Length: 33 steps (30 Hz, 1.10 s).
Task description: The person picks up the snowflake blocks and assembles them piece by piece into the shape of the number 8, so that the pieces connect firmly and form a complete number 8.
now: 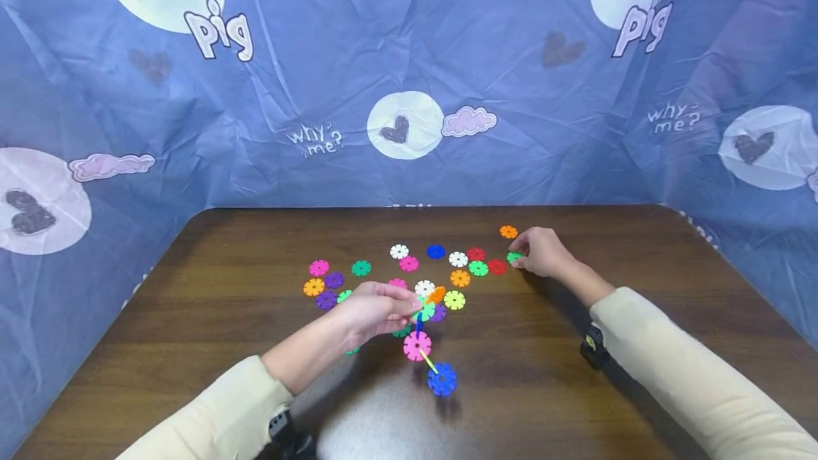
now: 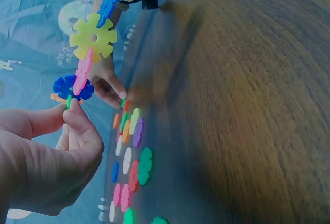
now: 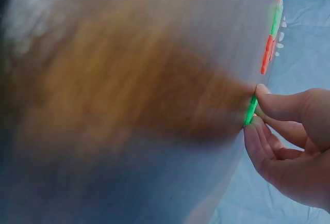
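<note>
My left hand (image 1: 377,311) pinches a light green notched disc (image 1: 426,311) between thumb and finger. It belongs to a chain of interlocked snowflake discs held above the table: an orange disc (image 1: 436,295) and a blue disc (image 2: 73,88) join near the green one, followed by a pink disc (image 1: 417,346), a yellow disc (image 2: 93,37) and a blue end disc (image 1: 442,380). Farther right, my right hand (image 1: 543,250) grips another green disc (image 3: 250,110) by its edges, thumb on one side and fingers on the other, right at the tabletop.
Loose discs lie scattered across the middle of the brown table (image 1: 255,247). Near my right hand are a red disc (image 1: 496,267) and an orange disc (image 1: 508,231). Purple discs (image 1: 334,280) and others lie beyond my left hand. A blue printed cloth (image 1: 358,34) hangs behind.
</note>
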Tool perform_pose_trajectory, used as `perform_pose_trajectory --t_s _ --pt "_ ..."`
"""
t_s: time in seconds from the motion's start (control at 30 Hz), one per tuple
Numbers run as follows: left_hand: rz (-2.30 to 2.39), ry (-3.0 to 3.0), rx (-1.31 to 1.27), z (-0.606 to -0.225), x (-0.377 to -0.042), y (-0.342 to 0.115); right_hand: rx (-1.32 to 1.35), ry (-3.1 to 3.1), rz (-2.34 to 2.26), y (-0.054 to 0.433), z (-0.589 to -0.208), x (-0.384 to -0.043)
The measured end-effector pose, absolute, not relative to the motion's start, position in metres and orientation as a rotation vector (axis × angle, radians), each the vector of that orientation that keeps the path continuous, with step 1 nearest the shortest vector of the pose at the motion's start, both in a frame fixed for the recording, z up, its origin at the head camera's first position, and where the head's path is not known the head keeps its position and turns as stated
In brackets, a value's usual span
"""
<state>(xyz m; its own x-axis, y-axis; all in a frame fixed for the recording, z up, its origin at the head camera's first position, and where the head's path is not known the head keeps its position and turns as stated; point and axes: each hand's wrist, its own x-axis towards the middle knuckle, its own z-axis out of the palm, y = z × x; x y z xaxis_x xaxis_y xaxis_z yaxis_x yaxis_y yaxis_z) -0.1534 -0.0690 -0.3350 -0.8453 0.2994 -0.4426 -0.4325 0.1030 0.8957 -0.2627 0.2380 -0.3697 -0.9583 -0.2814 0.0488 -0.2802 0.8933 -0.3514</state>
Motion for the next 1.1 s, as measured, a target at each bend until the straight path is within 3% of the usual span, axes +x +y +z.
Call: perform_pose_trajectory --t_s 0.27,0.53,1.1 --pt "1.802 1.858 -0.133 -0.334 -0.156 -0.07 -0.161 2.933 -0.615 0.239 -0.356 -0.262" --pt "1.829 1.824 -0.12 -0.336 -0.158 -0.075 0.053 2.536 -1.208 0.22 -0.354 -0.243" --pt "1.831 1.854 -0.148 -0.339 -0.155 -0.074 -0.147 2.206 -1.582 0.157 -0.327 -0.194"
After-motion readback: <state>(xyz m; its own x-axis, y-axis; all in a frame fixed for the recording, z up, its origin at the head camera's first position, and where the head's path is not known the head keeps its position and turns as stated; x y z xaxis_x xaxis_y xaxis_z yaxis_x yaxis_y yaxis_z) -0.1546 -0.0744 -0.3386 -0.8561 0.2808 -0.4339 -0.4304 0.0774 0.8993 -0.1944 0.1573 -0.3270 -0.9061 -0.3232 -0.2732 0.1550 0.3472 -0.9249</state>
